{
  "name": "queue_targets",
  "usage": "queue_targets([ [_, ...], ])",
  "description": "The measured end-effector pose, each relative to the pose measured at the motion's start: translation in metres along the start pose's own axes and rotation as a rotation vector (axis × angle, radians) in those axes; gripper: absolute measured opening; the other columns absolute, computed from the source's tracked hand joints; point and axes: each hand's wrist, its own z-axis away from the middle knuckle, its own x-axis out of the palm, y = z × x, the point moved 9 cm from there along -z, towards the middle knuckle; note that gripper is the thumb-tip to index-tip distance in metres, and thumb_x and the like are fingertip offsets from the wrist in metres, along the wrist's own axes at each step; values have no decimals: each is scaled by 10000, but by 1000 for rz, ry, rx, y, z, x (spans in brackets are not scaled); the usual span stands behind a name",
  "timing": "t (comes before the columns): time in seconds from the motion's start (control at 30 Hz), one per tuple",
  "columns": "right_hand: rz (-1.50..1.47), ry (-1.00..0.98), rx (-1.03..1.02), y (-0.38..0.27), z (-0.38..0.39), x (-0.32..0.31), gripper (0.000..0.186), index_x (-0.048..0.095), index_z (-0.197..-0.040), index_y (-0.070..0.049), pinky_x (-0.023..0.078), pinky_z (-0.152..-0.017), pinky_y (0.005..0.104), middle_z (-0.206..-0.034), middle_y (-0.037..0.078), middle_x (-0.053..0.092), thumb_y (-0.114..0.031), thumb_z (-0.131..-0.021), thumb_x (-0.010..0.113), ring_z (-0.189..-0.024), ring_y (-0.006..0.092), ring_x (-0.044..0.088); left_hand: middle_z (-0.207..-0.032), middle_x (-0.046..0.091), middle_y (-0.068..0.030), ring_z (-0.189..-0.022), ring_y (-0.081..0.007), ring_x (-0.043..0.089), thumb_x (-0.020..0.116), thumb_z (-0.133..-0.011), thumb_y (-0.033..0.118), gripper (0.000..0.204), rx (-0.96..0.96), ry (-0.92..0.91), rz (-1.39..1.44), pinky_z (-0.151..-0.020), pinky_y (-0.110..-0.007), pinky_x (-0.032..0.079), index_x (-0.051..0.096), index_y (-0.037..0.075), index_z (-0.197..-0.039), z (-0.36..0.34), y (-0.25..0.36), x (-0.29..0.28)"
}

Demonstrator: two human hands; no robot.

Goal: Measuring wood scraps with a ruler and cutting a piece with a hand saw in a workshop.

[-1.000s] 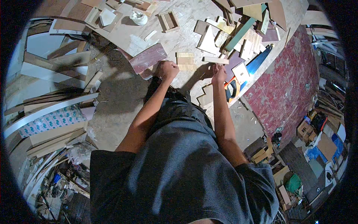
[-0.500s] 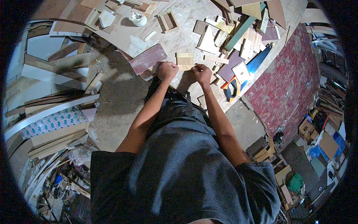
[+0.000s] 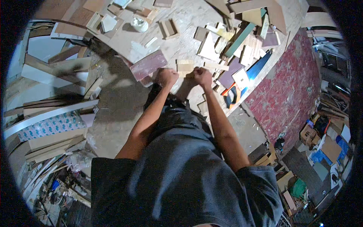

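My left hand (image 3: 167, 77) is closed at the table's near edge, just below a maroon board (image 3: 147, 62); whatever its fingers hold is hidden. My right hand (image 3: 203, 78) has its fingers curled together at the lower right corner of a small pale wooden block (image 3: 185, 65), on something too small to name. A narrow pale strip (image 3: 215, 66) lies just beyond that hand. Farther right are a purple board (image 3: 228, 75), a white piece (image 3: 240, 79) and a handsaw with an orange and black handle (image 3: 231, 95) and blue blade.
The wooden bench (image 3: 189, 15) carries a small open wooden box (image 3: 169, 28), a white object (image 3: 139, 24) and a pile of offcuts (image 3: 208, 45). Stacked boards (image 3: 56, 75) crowd the left; a red sheet (image 3: 283, 87) and clutter (image 3: 321, 151) fill the right.
My right hand has let go of the pale strip and moved left to beside the small block. My left hand stays closed in about the same place. The view has shifted slightly.
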Motion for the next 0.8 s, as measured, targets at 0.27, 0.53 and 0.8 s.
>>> queue_targets([
  [0.27, -88, -32, -121, -7, 3, -3, 261, 715, -929, -26, 550, -695, 409, -840, 189, 718, -273, -855, 673, -752, 329, 707, -692, 720, -104, -645, -241, 706, 763, -731, 243, 153, 149, 57, 145, -590, -382, 549, 791, 111, -804, 20, 1, -12],
  [0.53, -281, -194, -120, -13, 69, -37, 239, 683, -928, -12, 526, -642, 392, -808, 186, 690, -248, -912, 643, -693, 296, 682, -813, 721, -84, -656, -110, 664, 754, -795, 93, 199, -113, -392, 533, -561, -261, 508, 716, -28, -948, 87, 22, -49],
  [0.8, -373, 152, -594, -146, 196, -184, 116, 622, -942, -15, 526, -579, 297, -849, 112, 635, 23, -853, 685, -669, 235, 641, -848, 712, -72, -757, -180, 680, 762, -781, 65, 147, 761, -176, 324, -686, -311, 529, 717, 29, -917, 227, 219, -209],
])
